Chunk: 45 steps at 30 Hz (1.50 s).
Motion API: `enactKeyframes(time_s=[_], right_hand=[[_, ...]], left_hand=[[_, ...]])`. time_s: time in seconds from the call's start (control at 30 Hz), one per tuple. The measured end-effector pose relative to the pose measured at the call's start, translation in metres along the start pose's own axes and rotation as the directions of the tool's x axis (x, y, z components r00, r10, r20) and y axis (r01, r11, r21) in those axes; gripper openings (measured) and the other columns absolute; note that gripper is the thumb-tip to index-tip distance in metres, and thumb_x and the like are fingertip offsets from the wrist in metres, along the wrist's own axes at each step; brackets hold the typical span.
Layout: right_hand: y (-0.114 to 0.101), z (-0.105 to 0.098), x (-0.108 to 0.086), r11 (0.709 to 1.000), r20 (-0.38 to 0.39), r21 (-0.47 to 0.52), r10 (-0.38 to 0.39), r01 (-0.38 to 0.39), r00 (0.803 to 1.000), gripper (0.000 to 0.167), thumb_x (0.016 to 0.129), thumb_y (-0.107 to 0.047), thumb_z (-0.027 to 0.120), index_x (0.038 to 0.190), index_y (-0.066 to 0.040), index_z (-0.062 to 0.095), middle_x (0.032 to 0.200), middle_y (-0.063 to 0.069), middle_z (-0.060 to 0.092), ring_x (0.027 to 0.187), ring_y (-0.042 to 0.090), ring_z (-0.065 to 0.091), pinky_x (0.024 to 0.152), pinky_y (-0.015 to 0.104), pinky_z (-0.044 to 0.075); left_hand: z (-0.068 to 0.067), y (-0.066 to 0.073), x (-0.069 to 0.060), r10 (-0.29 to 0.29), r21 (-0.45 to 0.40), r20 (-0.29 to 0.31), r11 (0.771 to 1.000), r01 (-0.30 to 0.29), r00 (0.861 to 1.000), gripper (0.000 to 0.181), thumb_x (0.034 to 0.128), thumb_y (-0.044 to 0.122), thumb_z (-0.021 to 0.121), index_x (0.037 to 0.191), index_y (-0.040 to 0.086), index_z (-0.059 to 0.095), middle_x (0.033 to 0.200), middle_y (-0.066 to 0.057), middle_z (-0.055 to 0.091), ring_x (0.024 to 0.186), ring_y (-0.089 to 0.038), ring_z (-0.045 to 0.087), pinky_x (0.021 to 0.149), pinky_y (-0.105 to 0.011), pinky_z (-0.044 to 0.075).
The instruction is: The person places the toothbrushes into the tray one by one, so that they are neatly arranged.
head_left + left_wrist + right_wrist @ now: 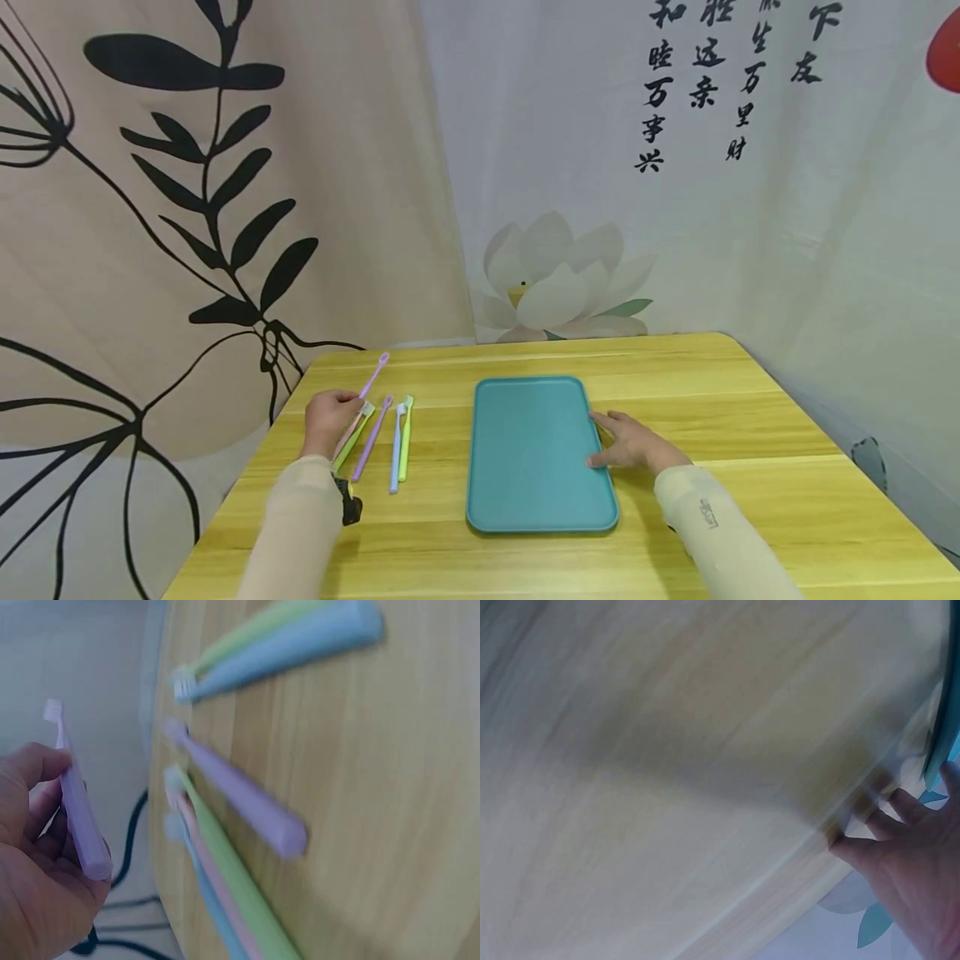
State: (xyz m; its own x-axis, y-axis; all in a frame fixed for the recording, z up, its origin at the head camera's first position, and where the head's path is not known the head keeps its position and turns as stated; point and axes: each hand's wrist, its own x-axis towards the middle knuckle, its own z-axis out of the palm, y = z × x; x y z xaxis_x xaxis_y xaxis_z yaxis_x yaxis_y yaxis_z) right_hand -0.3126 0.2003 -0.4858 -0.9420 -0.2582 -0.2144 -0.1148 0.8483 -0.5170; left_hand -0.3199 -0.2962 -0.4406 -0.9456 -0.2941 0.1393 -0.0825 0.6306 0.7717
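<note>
My left hand (330,421) pinches a light purple toothbrush (84,817) between thumb and fingers, lifted at the table's left side with its bristle end pointing away. Below and beside it lie a green toothbrush (244,877), a pink one (222,881) and a blue one (203,881), close together. To their right is a darker purple toothbrush (372,437), then a blue toothbrush (396,450) beside a light green one (406,437). My right hand (633,442) touches the right rim of a teal tray (540,454), fingers spread; nothing is in its grasp.
All of this is on a wood-grain table (720,500) with rounded far corners. Behind it hangs a printed curtain (390,208) with dark plants, a lotus and writing. A black strap device (348,502) is on the left wrist.
</note>
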Motion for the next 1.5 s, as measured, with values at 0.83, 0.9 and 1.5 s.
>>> enactKeyframes(time_s=[0.83, 0.9, 1.5], right_hand=[[0.001, 0.000, -0.001, 1.000, -0.002, 0.001, 0.006, -0.006, 1.000, 0.096, 0.081, -0.045, 0.080, 0.158, -0.016, 0.030, 0.157, 0.029, 0.020, 0.139, 0.054, 0.025, 0.104, 0.069, 0.030], [0.001, 0.000, 0.000, 1.000, -0.002, -0.003, 0.005, -0.005, 1.000, 0.097, 0.081, -0.046, 0.080, 0.157, -0.016, 0.030, 0.157, 0.030, 0.020, 0.138, 0.055, 0.025, 0.104, 0.069, 0.030], [0.000, 0.000, -0.001, 1.000, -0.011, 0.009, 0.007, -0.007, 1.000, 0.096, 0.080, -0.047, 0.080, 0.157, -0.016, 0.031, 0.157, 0.029, 0.020, 0.138, 0.055, 0.025, 0.103, 0.070, 0.030]], left_hand=[[0.097, 0.087, -0.016, -0.071, -0.290, 0.120, 0.951, 0.103, 0.990, 0.024, 0.0900, 0.019, 0.073, 0.108, 0.003, 0.074, 0.110, -0.016, 0.069, 0.104, -0.032, 0.063, 0.090, -0.045, 0.052], [0.103, 0.092, -0.019, -0.064, -0.295, 0.110, 0.951, 0.094, 0.992, 0.023, 0.0891, 0.019, 0.073, 0.106, 0.003, 0.075, 0.106, -0.015, 0.070, 0.100, -0.031, 0.064, 0.087, -0.045, 0.053], [0.166, 0.138, -0.051, -0.093, -0.388, 0.080, 0.914, 0.117, 0.993, 0.014, 0.0853, 0.012, 0.075, 0.093, 0.000, 0.077, 0.090, -0.011, 0.071, 0.084, -0.025, 0.063, 0.076, -0.042, 0.054]])
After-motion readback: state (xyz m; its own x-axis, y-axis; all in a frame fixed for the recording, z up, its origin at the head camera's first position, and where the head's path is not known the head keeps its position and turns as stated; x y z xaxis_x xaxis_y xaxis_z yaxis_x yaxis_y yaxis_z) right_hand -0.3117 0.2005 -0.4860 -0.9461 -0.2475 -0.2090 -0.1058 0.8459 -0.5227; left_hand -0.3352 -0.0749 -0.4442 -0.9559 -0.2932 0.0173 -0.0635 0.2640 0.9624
